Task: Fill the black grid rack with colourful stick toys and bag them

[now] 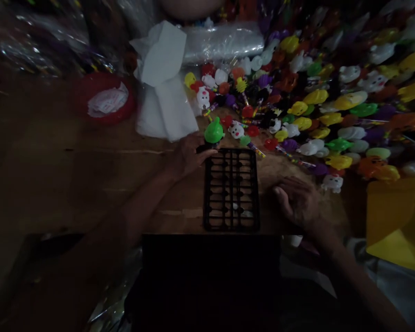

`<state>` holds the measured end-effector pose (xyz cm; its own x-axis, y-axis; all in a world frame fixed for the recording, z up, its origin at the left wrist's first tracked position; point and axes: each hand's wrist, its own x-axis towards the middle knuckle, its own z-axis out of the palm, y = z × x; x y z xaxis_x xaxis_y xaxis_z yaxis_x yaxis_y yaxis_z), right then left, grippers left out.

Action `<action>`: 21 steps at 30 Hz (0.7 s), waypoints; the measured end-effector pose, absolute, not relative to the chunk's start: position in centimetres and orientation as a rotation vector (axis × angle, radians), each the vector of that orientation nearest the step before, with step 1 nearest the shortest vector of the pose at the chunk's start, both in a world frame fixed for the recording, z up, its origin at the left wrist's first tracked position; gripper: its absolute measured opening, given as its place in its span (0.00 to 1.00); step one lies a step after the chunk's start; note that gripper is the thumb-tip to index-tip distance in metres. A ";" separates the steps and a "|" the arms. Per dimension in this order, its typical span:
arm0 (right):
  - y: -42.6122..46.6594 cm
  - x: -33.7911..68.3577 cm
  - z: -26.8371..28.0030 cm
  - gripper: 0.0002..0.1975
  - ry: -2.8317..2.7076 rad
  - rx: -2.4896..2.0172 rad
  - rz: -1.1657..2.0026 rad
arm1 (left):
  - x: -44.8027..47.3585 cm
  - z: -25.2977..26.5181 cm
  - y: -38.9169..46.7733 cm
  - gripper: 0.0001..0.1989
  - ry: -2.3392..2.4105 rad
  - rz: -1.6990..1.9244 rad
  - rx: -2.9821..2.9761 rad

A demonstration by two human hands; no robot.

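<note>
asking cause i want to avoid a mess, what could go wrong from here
The black rack lies close to the table's near edge, so a knock from the right hand beside it might send it over. The green toy at the fingers of the left hand could tip if the grip slips. The piled toys come close to the rack's far right corner, so loose ones may roll against it.

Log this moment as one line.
left hand: holding green toy at black grid's far-left corner | right hand: beside grid, nothing visibly held | loose toys: beyond, rightward
</note>
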<state>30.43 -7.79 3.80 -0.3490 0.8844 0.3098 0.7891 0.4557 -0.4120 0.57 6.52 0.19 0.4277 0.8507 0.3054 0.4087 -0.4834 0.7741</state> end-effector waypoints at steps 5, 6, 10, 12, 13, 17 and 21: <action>-9.8 29.7 3.2 0.27 -2.107 -1.409 0.308 | 0.8 -0.1 6.9 0.08 1.018 0.946 2.086; -10.2 29.6 3.0 0.27 -2.111 -1.407 0.277 | 0.8 -0.3 7.0 0.08 1.016 0.945 2.113; -8.2 29.7 4.1 0.26 -1.912 -1.651 0.211 | 0.8 -0.7 7.2 0.10 1.035 0.962 2.162; -4.9 29.7 5.9 0.28 -1.743 -1.868 0.080 | 0.8 -0.5 7.1 0.11 1.054 0.957 2.177; -3.0 29.5 7.0 0.29 -1.700 -1.934 -0.049 | 0.8 -0.3 7.0 0.12 1.068 0.949 2.188; 2.0 26.4 10.1 0.15 -1.913 -1.757 -0.364 | 1.1 -0.2 6.8 0.13 1.069 0.975 2.190; 1.6 21.1 8.2 0.11 -2.024 -1.533 -0.013 | 1.4 -1.0 7.5 0.13 0.939 1.003 2.189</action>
<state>21.07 1.63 8.24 -0.1588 0.8747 0.4579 0.8806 0.3352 -0.3348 1.39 7.54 -0.97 0.4776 0.7741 0.4155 0.3635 -0.6046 0.7087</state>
